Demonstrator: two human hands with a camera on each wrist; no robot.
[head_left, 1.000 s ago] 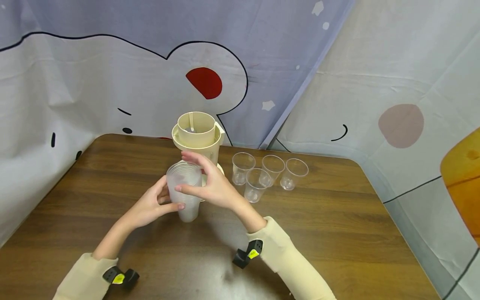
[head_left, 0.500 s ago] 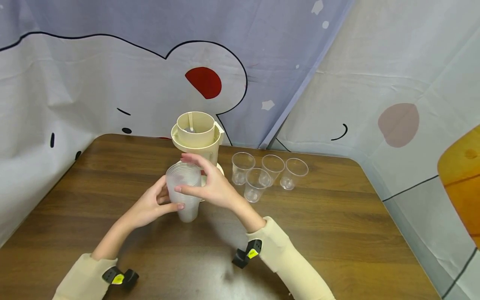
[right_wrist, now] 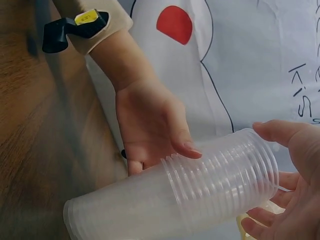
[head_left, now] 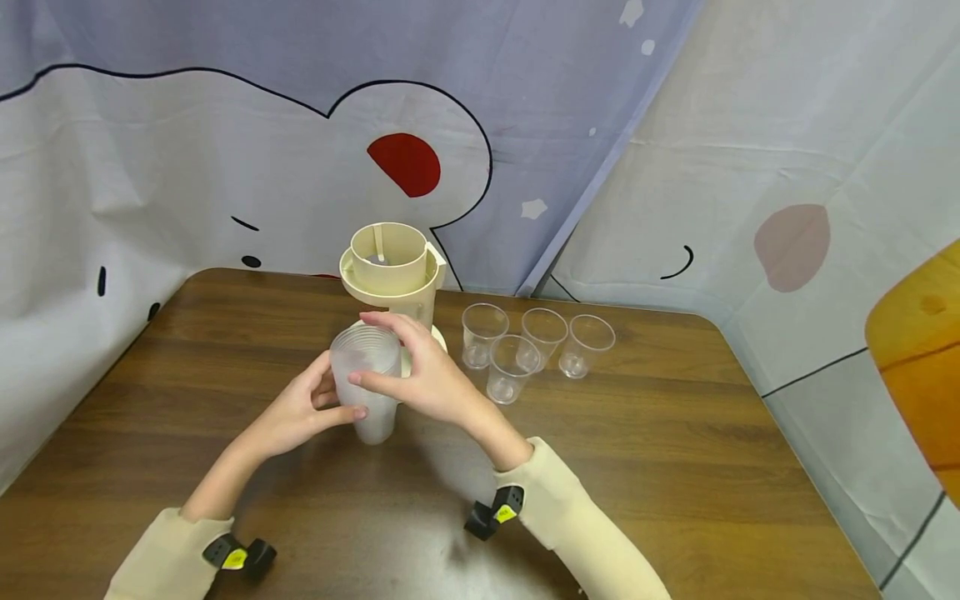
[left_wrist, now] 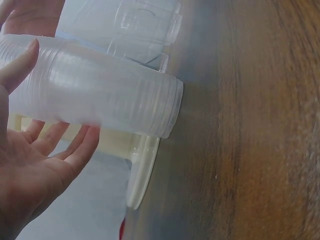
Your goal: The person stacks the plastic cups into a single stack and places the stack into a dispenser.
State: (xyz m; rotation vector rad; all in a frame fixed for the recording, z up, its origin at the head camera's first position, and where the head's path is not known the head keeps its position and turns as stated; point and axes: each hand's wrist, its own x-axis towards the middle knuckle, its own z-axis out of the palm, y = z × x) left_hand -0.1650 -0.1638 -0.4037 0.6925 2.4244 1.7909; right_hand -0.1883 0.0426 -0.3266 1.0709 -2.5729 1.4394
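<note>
A nested stack of clear plastic cups (head_left: 367, 354) stands upright in the head view, between both hands. My left hand (head_left: 296, 410) holds its lower body from the left, the thumb across the near side. Around the upper part, from the right, my right hand (head_left: 435, 371) grips the stack near its rims, thumb in front and fingers over the far side. In the left wrist view the stack (left_wrist: 115, 95) reaches from the hands to the table. The right wrist view shows the ridged rims of the stack (right_wrist: 220, 175) beside the right fingers.
Directly behind the stack is a cream cup dispenser (head_left: 390, 271) with a round opening on top. Several single clear cups, one of them a front cup (head_left: 506, 379), stand to its right on the wooden table (head_left: 637, 475). A printed curtain (head_left: 225, 175) hangs behind the table.
The fingers of my right hand have come down slightly at the stack's rim. The left hand and the stack stay nearly where they were, and the head view has shifted a little.
</note>
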